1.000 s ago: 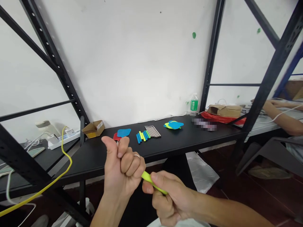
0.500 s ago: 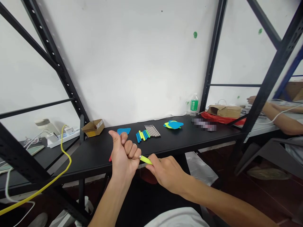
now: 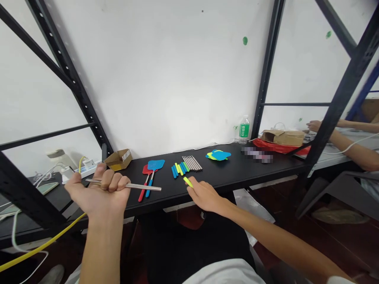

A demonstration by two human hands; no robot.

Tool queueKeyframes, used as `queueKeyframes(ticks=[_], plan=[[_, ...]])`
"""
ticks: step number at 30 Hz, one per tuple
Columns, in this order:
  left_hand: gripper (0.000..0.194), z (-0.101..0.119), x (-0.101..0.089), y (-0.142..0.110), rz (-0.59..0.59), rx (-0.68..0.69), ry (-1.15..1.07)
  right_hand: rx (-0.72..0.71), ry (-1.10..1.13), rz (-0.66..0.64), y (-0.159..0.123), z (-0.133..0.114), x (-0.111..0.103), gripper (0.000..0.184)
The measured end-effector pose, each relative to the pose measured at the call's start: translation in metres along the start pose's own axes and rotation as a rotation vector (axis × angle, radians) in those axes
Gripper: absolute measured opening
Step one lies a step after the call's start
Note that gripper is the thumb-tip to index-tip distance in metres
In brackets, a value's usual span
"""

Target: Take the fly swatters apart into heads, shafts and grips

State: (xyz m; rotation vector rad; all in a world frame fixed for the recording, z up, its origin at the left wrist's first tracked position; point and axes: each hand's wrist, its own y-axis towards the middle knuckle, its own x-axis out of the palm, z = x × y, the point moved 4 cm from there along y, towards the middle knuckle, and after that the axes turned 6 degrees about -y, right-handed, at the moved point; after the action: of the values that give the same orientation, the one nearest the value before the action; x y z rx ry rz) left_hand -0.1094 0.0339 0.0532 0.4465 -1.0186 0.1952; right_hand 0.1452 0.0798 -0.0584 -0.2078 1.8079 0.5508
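Observation:
A thin silver metal rod (image 3: 143, 187) is gripped in the curled fingers of my left hand (image 3: 105, 189), its bare end pointing right. My right hand (image 3: 205, 195) pinches a yellow-green plastic handle (image 3: 187, 182) near the table's front edge, apart from the rod. Just beyond the rod lie a red fly swatter (image 3: 142, 194) and a blue fly swatter (image 3: 156, 165). Farther back, several loose coloured handles (image 3: 180, 169) line up beside a row of metal rods (image 3: 192, 163). To their right is a pile of blue and yellow-green swatter heads (image 3: 219, 155).
On the black table (image 3: 242, 169) are an open cardboard box (image 3: 118, 159) at the left and a water bottle (image 3: 244, 130) at the back right. Black shelf posts (image 3: 266, 59) frame both sides. A yellow cable (image 3: 44, 242) runs at the left; another person's arm (image 3: 349, 146) shows at the right.
The yellow-green handle has come apart from the metal rod. My left hand has moved left with the rod, uncovering the two swatters; my right hand keeps the handle, slightly higher.

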Motion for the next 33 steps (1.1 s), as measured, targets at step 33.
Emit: queueKeyframes(ticks=[33], plan=[[0.007,-0.058,-0.005,0.017,-0.056,-0.026,-0.012,-0.290,0.987,-0.190,0.037,-0.064,0.006,0.044]])
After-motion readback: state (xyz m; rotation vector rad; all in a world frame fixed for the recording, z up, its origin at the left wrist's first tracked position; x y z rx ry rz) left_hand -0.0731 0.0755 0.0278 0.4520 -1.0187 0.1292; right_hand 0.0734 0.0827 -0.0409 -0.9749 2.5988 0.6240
